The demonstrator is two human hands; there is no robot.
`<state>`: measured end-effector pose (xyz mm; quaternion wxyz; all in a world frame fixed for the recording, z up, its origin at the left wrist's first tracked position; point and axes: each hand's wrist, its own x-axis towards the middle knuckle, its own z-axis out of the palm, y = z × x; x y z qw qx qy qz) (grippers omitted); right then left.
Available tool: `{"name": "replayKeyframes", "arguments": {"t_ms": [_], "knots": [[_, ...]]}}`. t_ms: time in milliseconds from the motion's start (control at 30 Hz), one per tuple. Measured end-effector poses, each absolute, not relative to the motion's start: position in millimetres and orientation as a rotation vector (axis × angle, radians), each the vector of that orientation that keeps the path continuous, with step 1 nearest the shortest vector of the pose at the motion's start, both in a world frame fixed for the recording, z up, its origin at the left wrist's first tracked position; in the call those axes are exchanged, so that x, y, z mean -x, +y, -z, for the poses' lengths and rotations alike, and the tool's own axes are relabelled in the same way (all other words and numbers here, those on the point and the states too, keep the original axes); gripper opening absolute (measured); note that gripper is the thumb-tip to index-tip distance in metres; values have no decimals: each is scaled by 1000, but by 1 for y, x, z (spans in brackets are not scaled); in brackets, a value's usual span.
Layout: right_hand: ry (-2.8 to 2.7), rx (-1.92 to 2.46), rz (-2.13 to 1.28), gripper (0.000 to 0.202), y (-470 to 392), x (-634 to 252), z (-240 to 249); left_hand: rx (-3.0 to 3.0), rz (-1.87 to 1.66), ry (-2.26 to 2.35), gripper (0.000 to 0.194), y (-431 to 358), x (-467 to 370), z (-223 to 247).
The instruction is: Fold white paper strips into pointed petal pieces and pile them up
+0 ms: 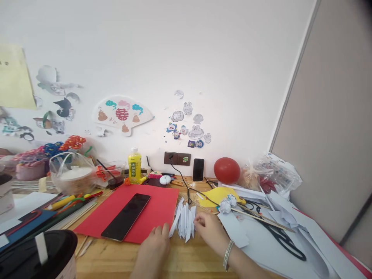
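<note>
A bunch of folded white paper strips (184, 221) lies on the wooden table between my hands. My left hand (155, 242) rests at the lower right corner of the red paper (162, 201), left of the strips. Its fingers are curled together, and their tips are partly hidden. On the right, beside the strips, my right hand (207, 228) has thumb and fingers pinched together; whatever is between them is too small to make out. A bracelet (228, 254) circles that wrist. The black tablet-like device (126, 217) lies on the red paper.
Behind stand a yellow drink bottle (134, 166), a phone (198, 169) and a red balloon (227, 170). Crumpled paper (226, 204), yellow paper (217, 195), black-handled scissors (281, 236) and white sheets (261, 252) lie to the right. A black-lidded cup (58, 248) stands front left.
</note>
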<state>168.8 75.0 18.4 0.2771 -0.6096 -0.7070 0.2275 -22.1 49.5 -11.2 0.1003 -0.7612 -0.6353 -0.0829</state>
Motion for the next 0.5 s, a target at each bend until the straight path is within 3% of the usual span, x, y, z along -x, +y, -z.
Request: {"name": "replayKeyframes", "arguments": {"t_ms": [367, 500], "knots": [[-2425, 1344, -318, 9, 120, -121, -34, 2220, 227, -1877, 44, 49, 29, 4], [-2413, 1326, -277, 26, 127, -124, -29, 2214, 253, -1870, 31, 43, 22, 0]]}}
